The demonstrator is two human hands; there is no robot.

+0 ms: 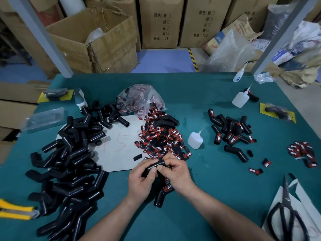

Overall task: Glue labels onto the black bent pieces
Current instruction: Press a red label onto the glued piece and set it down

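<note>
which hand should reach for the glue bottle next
Right, probably. The nearest glue bottle stands up and to the right of both hands, closest to the right hand. The left hand grips the black bent piece and could steady it alone.

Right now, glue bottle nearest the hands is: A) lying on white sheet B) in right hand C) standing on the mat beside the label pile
C: glue bottle stands on the mat right of the label pile; left hand and right hand grip a bent piece.
</note>
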